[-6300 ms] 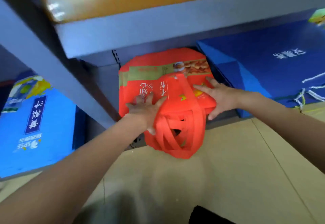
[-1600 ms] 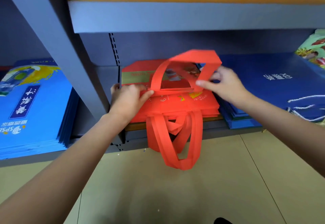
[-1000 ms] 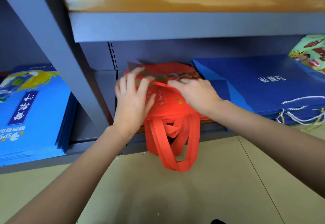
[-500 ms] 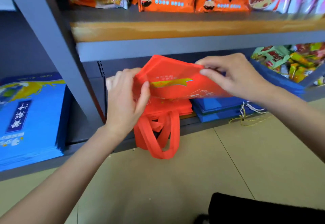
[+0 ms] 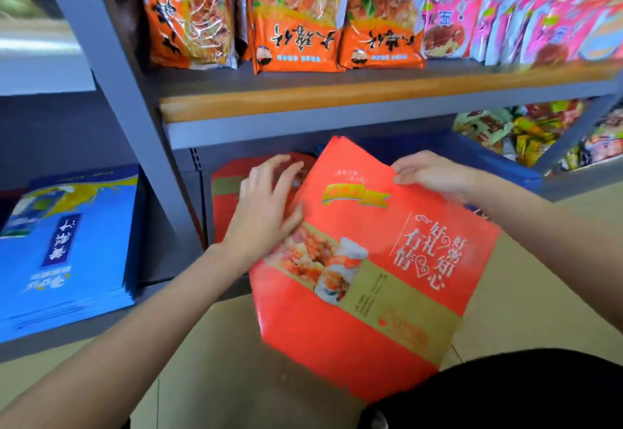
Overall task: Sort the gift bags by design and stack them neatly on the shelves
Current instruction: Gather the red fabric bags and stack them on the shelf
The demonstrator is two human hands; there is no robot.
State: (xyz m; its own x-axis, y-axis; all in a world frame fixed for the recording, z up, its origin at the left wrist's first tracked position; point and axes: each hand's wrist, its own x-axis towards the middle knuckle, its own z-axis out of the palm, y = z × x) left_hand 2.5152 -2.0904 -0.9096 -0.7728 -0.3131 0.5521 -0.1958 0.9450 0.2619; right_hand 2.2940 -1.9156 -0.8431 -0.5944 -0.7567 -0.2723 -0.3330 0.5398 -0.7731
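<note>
The right hand (image 5: 435, 172) pinches the top edge of a red gift bag (image 5: 371, 270), held up in front of the low shelf (image 5: 303, 132). The left hand (image 5: 266, 206) lies open against its side. Behind the hands sits a red pile (image 5: 226, 199), so red looks partly sorted. The bag's big letters read 好礼有情. A blue pile (image 5: 64, 246) lies left of the left hand.

Bright even light; motion blur throughout, worst at edges; wide-angle bending; glare on snack packets (image 5: 296, 20).

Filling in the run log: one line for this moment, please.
phase: lifting | right hand: pinches red gift bag top edge | left hand: open, at bag's side | red stack: on lower shelf
</note>
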